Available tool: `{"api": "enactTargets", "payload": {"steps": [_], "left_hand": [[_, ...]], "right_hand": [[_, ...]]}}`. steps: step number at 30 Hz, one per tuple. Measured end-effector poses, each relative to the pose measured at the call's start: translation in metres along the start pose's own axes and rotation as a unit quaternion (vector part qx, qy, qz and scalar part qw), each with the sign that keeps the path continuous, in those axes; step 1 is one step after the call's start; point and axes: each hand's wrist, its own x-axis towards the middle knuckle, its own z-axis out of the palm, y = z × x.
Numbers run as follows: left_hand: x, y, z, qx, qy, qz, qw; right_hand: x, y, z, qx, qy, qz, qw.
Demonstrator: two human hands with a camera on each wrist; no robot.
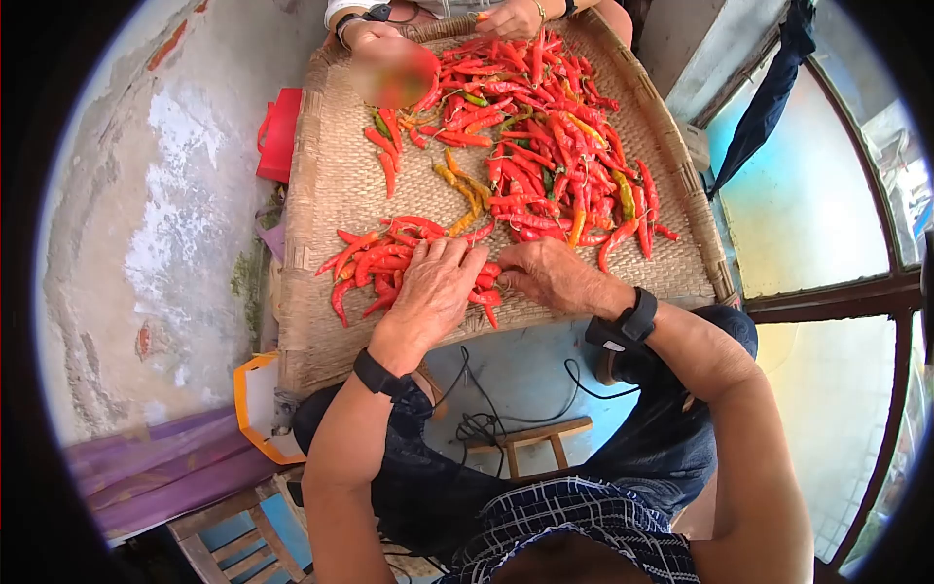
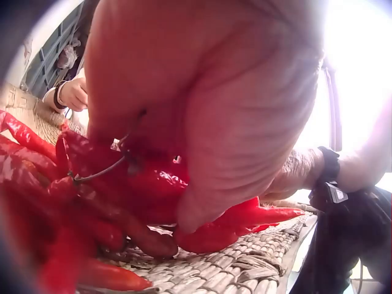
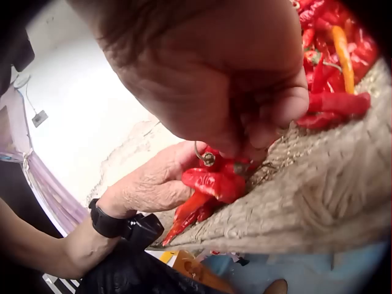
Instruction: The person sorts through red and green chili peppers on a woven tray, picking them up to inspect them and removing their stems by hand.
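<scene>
Red chili peppers (image 1: 375, 258) lie in a small heap near the front edge of a woven tray (image 1: 326, 161). My left hand (image 1: 438, 282) covers the heap's right side. In the left wrist view, its thumb and fingers curl round several glossy peppers (image 2: 147, 190), one with a thin stem. Just to the right, my right hand (image 1: 559, 275) is bent inward, its fingertips pinching at the stem end of a red chili pepper (image 3: 214, 184) beside the left hand. Its curled fingers partly hide this grip.
A larger pile of chilies (image 1: 555, 136) fills the tray's back right, with a few yellowish ones (image 1: 462, 185) in between. Across the tray, another person's hands (image 1: 511, 18) work at the far edge. A wall stands left, a window (image 1: 808, 185) right; cables (image 1: 486, 423) hang below.
</scene>
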Motion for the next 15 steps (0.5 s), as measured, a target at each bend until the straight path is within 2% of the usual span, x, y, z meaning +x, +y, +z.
{"api": "enactTargets", "payload": {"steps": [3,5,7,9,11,14,15], "left_hand": [[0.000,-0.002,-0.004,-0.021,0.005,-0.028,0.999],[-0.001,0.000,-0.010,-0.031,0.003,-0.046,0.998],[-0.002,-0.002,-0.014,-0.041,0.002,-0.062,0.997],[-0.005,-0.004,-0.013,-0.037,0.017,-0.060,0.997],[-0.003,-0.003,-0.016,-0.036,0.008,-0.065,0.997],[0.001,-0.005,-0.016,-0.036,0.005,-0.065,0.997],[0.002,-0.005,-0.016,-0.037,0.013,-0.056,0.998]], "right_hand": [[0.003,0.004,-0.015,-0.053,0.022,-0.035,0.998],[0.003,-0.001,-0.031,-0.022,0.007,-0.020,1.000],[0.000,0.002,-0.041,-0.015,0.031,-0.051,0.998],[-0.006,0.001,-0.056,0.037,-0.007,0.023,0.999],[-0.010,-0.002,-0.069,0.023,0.006,0.019,1.000],[-0.010,0.004,-0.084,0.044,0.129,0.003,0.991],[-0.009,0.006,-0.089,0.042,0.128,0.002,0.991]]}}
